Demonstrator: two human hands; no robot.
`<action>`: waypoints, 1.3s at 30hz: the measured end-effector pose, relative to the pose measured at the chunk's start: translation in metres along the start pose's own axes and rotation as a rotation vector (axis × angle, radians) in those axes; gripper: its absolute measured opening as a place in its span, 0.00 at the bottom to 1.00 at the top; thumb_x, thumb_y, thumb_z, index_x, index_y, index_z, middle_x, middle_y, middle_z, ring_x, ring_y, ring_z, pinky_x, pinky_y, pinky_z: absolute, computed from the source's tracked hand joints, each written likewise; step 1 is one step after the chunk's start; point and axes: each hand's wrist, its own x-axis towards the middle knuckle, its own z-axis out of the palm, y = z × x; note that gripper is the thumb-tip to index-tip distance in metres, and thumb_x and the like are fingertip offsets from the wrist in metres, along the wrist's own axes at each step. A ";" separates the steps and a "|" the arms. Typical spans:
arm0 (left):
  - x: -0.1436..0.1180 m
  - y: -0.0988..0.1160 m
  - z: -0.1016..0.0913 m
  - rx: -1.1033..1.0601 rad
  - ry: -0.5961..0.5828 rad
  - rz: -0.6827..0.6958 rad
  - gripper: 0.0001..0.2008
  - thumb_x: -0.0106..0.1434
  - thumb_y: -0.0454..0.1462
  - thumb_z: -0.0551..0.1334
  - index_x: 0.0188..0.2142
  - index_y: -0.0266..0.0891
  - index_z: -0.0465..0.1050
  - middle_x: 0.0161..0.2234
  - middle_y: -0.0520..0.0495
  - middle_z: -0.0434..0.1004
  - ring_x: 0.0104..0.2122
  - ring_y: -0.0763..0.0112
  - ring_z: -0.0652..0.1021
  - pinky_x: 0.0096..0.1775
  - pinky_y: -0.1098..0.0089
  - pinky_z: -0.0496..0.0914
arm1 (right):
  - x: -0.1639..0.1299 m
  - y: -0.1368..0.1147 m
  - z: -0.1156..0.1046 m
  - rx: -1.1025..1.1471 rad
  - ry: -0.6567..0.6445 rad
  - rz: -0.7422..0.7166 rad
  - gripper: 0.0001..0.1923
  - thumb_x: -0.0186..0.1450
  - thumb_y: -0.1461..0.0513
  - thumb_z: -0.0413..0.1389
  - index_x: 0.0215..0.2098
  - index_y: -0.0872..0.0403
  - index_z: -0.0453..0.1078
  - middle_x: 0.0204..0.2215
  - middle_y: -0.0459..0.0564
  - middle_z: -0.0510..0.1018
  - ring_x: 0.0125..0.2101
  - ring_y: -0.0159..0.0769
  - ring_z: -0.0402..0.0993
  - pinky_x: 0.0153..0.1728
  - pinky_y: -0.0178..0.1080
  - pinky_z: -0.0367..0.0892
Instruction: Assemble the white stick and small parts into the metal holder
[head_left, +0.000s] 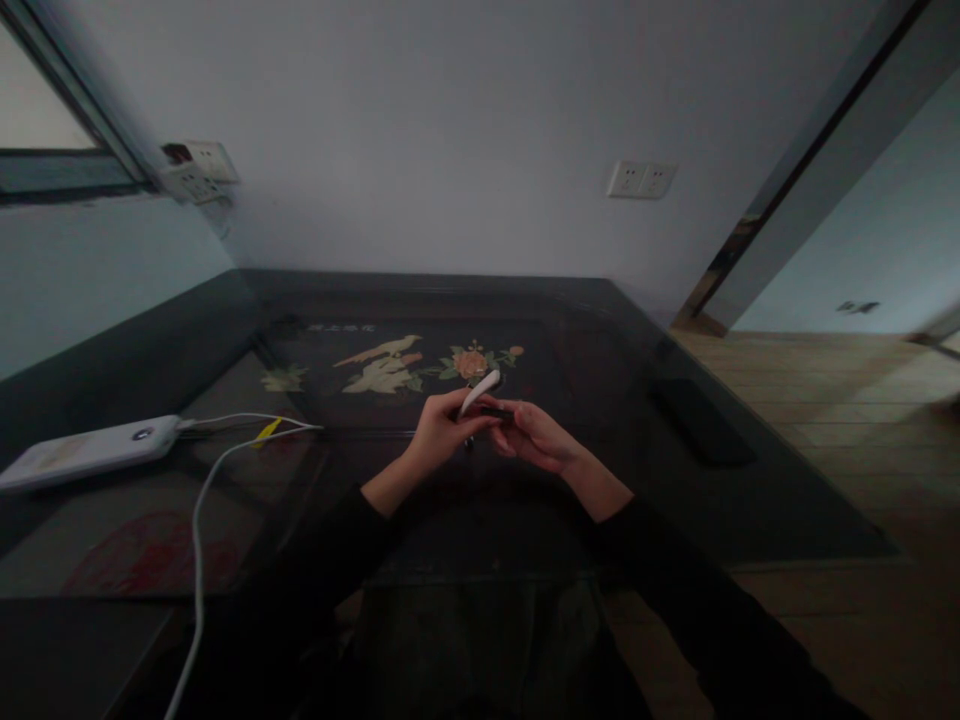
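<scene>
Over the near middle of the dark glossy table, my two hands are close together. My left hand (436, 428) is closed around a slender, curved white piece (480, 392) whose rounded end points up and to the right; I cannot make out its kind. In the closed fingers of my right hand (541, 440) is a small, thin dark piece (496, 412), which reaches across to the left fingertips. Just below the left fingers shows a tiny dark, shiny bit (469, 443), too small to name. The fingers hide parts of these pieces.
A dark table (525, 530) bears a bird-and-flower picture (386, 365). On the left lies a white power strip (97, 450) with a white cable (199, 540) running to the front edge. A flat black slab (701, 422) lies right. Wall sockets (643, 180) are behind.
</scene>
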 end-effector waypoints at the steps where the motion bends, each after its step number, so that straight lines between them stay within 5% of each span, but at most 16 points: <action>1: 0.000 0.000 0.000 0.003 0.003 0.000 0.09 0.56 0.39 0.70 0.35 0.36 0.80 0.22 0.51 0.75 0.23 0.75 0.72 0.28 0.73 0.68 | 0.000 0.000 0.000 -0.004 0.001 0.000 0.31 0.51 0.41 0.66 0.41 0.55 0.73 0.19 0.42 0.68 0.20 0.28 0.60 0.22 0.34 0.54; 22: 0.000 -0.001 0.002 -0.070 0.001 0.017 0.10 0.56 0.40 0.70 0.35 0.36 0.79 0.29 0.47 0.80 0.28 0.71 0.77 0.32 0.71 0.72 | 0.003 0.008 -0.004 0.076 -0.039 -0.074 0.29 0.54 0.44 0.65 0.43 0.57 0.74 0.19 0.42 0.70 0.20 0.27 0.62 0.21 0.31 0.57; 31: -0.001 -0.002 0.004 -0.053 0.000 0.005 0.10 0.56 0.40 0.70 0.35 0.35 0.79 0.22 0.53 0.72 0.22 0.76 0.69 0.28 0.74 0.66 | 0.004 0.009 -0.002 0.047 0.006 -0.097 0.29 0.52 0.43 0.66 0.38 0.58 0.75 0.19 0.43 0.70 0.20 0.27 0.61 0.21 0.32 0.56; 39: 0.002 -0.005 0.003 -0.037 0.067 -0.105 0.19 0.67 0.40 0.59 0.55 0.37 0.71 0.26 0.52 0.71 0.22 0.76 0.63 0.25 0.75 0.60 | 0.006 -0.007 -0.010 -0.010 0.197 -0.307 0.27 0.53 0.42 0.64 0.37 0.55 0.76 0.16 0.39 0.65 0.17 0.26 0.55 0.20 0.34 0.51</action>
